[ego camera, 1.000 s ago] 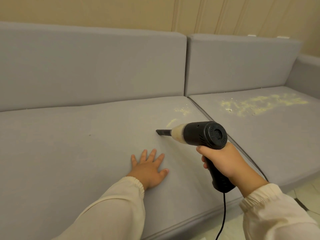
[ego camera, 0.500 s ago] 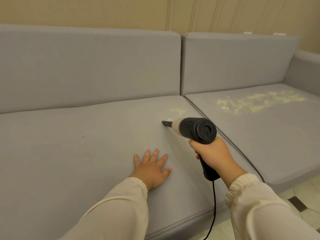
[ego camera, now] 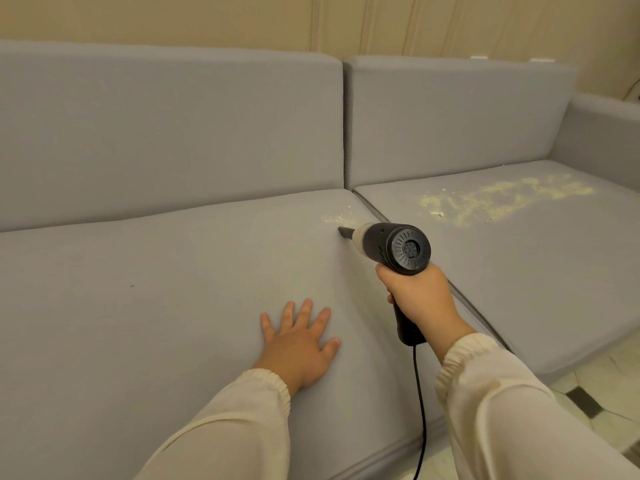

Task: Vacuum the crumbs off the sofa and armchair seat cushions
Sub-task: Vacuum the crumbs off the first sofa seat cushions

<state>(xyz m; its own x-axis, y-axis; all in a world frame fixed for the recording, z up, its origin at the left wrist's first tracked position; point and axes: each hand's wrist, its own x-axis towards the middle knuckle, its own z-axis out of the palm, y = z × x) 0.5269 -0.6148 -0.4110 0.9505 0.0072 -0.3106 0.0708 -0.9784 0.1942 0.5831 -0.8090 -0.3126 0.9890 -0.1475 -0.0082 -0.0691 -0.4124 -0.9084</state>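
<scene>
Handheld vacuum [ego camera: 391, 247]: black pistol-shaped body, cream collar, dark narrow nozzle touching the left seat cushion [ego camera: 156, 289] beside scattered pale crumbs [ego camera: 337, 218]; black cord hangs below. Right hand [ego camera: 420, 299] grip closed around its handle. Left hand [ego camera: 298, 344] grip wide, fingers spread flat on the cushion; larger crumb patch [ego camera: 502, 202] on the right seat cushion [ego camera: 536, 271].

Beige panelled wall [ego camera: 242, 19] w/ vertical grooves runs across far side. Pale glossy tile floor [ego camera: 609, 386] at near right, w/ small dark square inset tile [ego camera: 585, 400]. Two white clips [ego camera: 479, 57] on far right, approx. at wall base.
</scene>
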